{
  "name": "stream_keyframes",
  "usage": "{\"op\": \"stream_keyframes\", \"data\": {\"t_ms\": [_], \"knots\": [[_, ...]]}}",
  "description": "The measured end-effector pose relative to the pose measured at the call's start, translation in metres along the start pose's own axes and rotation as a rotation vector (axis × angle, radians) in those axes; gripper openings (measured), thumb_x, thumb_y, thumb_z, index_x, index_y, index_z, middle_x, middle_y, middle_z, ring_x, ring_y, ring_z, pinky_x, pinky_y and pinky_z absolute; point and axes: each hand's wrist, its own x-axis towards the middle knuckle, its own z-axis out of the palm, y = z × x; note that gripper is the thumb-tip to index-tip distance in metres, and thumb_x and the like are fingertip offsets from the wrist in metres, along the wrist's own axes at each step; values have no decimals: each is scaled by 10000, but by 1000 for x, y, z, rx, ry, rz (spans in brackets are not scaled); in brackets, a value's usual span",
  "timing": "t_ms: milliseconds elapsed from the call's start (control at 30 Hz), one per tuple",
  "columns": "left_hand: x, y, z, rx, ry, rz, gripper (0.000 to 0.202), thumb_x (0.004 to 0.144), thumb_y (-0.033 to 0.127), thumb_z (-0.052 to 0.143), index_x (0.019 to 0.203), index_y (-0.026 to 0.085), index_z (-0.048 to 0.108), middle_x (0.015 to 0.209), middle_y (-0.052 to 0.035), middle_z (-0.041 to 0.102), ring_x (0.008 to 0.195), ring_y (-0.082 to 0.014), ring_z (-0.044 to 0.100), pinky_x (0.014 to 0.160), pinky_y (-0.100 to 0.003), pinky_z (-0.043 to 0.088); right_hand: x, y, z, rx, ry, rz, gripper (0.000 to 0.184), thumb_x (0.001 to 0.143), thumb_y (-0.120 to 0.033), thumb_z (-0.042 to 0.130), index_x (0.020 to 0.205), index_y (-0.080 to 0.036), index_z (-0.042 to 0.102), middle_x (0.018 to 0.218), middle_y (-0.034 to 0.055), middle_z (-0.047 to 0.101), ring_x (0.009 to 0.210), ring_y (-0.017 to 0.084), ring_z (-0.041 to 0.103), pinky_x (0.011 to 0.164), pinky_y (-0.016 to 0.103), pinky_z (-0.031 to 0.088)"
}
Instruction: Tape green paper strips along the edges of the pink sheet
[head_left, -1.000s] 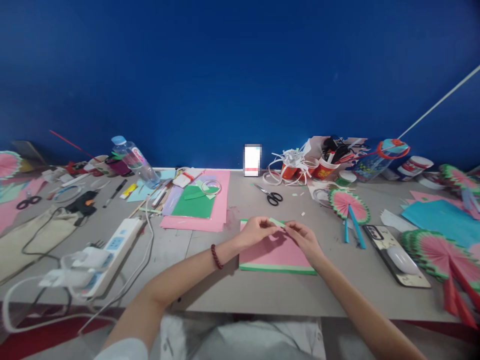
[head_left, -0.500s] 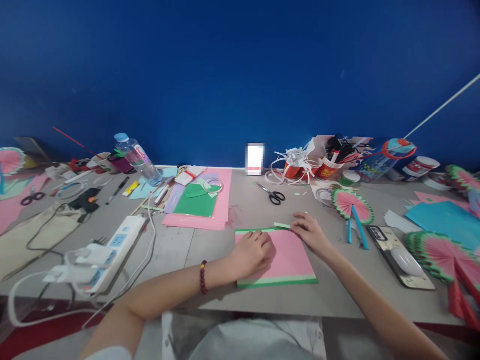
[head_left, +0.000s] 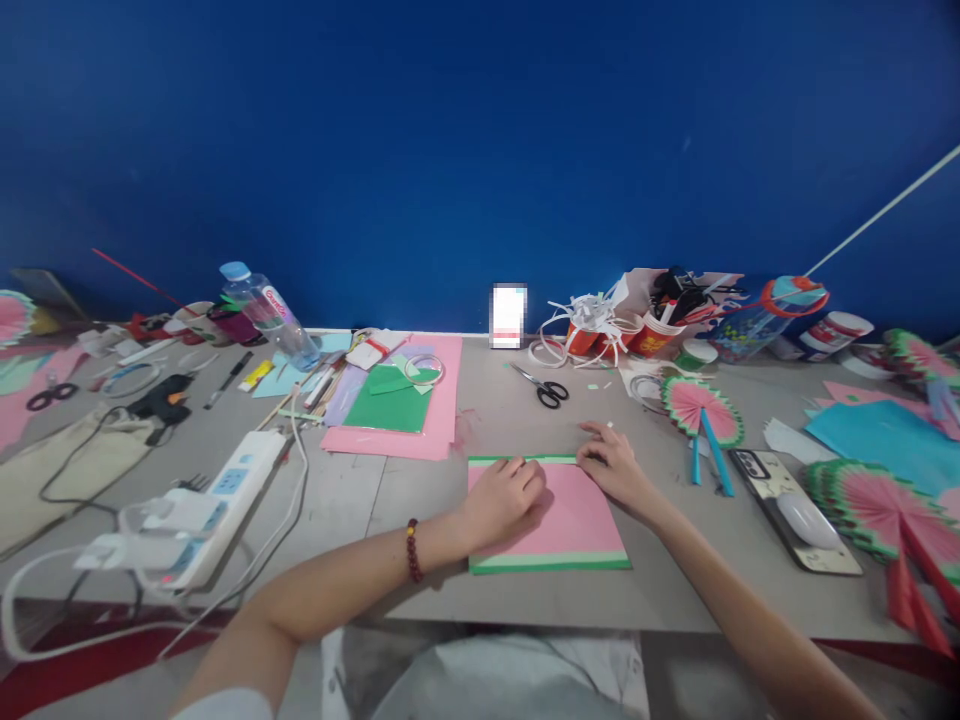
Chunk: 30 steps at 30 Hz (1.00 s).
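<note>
A pink sheet of paper (head_left: 566,515) lies on the table in front of me, with green and pale green paper bands along its near and far edges. My left hand (head_left: 504,500) rests on the sheet's left half, palm down, fingers lying over the far part. At the far right corner is my right hand (head_left: 611,462), thumb and fingers drawn together on the narrow green paper strip (head_left: 559,459) along the far edge. The strip's right end is hidden under those fingers. Black-handled scissors (head_left: 546,388) lie beyond the sheet.
Green and pink sheets (head_left: 390,400), a tilted plastic bottle (head_left: 271,318) and a power strip (head_left: 229,500) are on the left. Rightward are paper cups (head_left: 651,337) with tools, a watermelon-patterned paper fan (head_left: 703,410), and a phone (head_left: 787,505) under a mouse (head_left: 808,520). A blue wall stands behind.
The pale green strip that stuck up at an angle by my right hand now lies along the sheet's far edge. My right hand has shifted slightly left; my left hand stays on the sheet.
</note>
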Motion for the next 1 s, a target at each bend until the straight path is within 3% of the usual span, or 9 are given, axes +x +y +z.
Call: {"op": "stream_keyframes", "data": {"t_ms": [233,767,1000], "knots": [[-1,-2,0,-51,13,-4,269,825,260,550,1059,127,527,1133,-122,582,996,-250,528,814,-375,447,2,1,-3,6,-10,-55,198,729,-229,523,611,-197,679,1182,119,577,1062,286,545,935,460,375],[0,-1,-9,-82,-46,23,364,817,259,540,1154,125,518,1205,-123,557,1039,-246,496,853,-363,418,1,2,5,-48,55,-34,194,721,-225,536,594,-205,681,1177,105,592,1023,278,560,923,462,389],[2,-2,-9,-67,-54,67,452,866,272,472,1297,135,459,1375,-150,473,1088,-255,487,886,-393,387,0,3,5,-55,70,-41,194,724,-234,538,600,-207,685,1176,112,598,1022,291,564,916,475,397]]}}
